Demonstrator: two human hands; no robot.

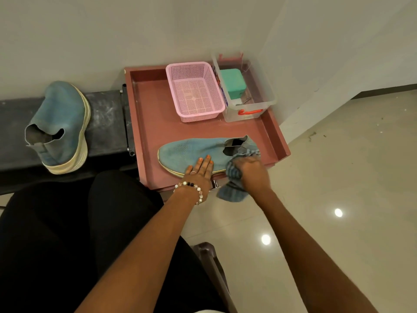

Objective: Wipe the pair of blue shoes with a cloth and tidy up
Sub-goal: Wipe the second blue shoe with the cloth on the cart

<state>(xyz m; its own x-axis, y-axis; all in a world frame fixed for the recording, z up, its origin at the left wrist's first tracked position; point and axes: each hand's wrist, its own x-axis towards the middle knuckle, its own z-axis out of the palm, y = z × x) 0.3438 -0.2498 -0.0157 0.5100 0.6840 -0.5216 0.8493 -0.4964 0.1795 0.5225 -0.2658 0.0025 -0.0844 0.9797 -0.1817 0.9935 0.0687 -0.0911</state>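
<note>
Illumination is moderate, warm and overhead; two bright specular spots reflect off the glossy floor (338, 177) at lower right. Shadows are soft. Wide-angle distortion bends lines near the frame edges, and fine detail is slightly soft throughout.

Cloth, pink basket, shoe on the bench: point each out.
cloth (232, 192), head view, on the fold hanging below the right hand
pink basket (195, 96), head view, on its perforated floor
shoe on the bench (61, 114), head view, on its blue upper
</note>
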